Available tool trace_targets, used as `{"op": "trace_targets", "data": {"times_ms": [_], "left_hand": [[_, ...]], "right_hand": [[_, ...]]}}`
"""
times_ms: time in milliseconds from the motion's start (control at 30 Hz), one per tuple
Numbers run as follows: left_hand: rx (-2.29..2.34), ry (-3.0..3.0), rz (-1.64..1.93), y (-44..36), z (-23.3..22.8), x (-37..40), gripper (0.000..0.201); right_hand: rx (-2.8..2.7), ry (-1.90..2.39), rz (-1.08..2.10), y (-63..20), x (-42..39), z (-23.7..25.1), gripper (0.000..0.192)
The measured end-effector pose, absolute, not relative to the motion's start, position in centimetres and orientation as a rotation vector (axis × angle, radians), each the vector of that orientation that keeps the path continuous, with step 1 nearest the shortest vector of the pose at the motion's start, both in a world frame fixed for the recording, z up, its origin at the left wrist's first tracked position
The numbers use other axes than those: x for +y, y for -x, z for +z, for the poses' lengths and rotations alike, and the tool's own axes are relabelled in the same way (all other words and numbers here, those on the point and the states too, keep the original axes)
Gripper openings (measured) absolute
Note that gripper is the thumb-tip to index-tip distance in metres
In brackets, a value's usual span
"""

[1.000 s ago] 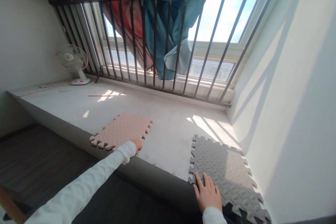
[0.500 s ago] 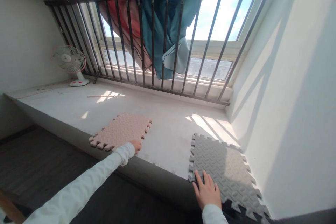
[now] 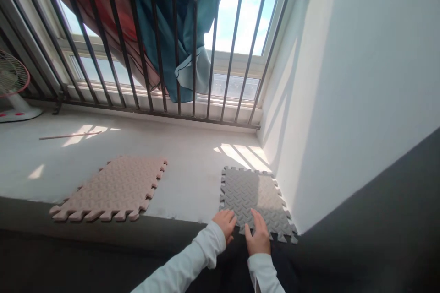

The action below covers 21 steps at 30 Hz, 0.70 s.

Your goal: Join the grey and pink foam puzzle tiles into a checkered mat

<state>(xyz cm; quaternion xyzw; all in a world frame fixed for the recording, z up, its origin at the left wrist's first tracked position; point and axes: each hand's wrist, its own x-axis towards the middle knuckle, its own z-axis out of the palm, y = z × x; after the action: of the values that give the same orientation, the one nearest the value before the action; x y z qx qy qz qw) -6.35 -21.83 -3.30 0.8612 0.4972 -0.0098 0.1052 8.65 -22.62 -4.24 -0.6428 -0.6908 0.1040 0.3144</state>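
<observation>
A grey foam puzzle mat [image 3: 245,190] with toothed edges lies on the white ledge, close to the right wall. At its front left corner is my left hand [image 3: 225,223], fingers loosely bent and thumb apart; whether it touches the mat is unclear. My right hand [image 3: 259,234] rests over the mat's front edge, fingers stretched forward and thumb spread away. A pink foam puzzle mat [image 3: 118,185] lies flat to the left, its front teeth at the ledge's front edge, with no hand on it.
A dark railing [image 3: 165,113] runs along the back of the ledge [image 3: 185,146], before a window with a teal and pink curtain [image 3: 185,55]. A fan [image 3: 17,87] stands at far left, and a thin stick [image 3: 68,136] lies nearby. The white wall [image 3: 343,78] bounds the right.
My left hand has left the pink mat and moved right to the grey mat's front corner. My right hand stays at the grey mat's front edge. The view has swung right.
</observation>
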Motion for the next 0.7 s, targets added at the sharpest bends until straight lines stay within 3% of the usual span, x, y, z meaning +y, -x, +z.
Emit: {"op": "trace_targets", "data": {"times_ms": [67, 200, 433, 700], "left_hand": [[1.57, -2.483, -0.008, 3.0, -4.5, -21.6, 0.064], [1.801, -2.406, 0.059, 0.4, -5.6, -21.0, 0.036], [1.539, -2.597, -0.091, 1.7, -4.7, -20.0, 0.036], [1.633, -2.638, -0.015, 1.3, -6.0, -19.8, 0.037]], "right_hand": [[-1.552, 1.726, 0.304, -10.3, -22.8, -4.1, 0.043], [-1.428, 1.944, 0.356, -12.6, -23.0, -3.2, 0.042], [-1.65, 2.325, 0.299, -12.0, -22.5, -1.8, 0.033], [-1.669, 2.497, 0.278, -10.8, -22.2, -1.8, 0.036]]}}
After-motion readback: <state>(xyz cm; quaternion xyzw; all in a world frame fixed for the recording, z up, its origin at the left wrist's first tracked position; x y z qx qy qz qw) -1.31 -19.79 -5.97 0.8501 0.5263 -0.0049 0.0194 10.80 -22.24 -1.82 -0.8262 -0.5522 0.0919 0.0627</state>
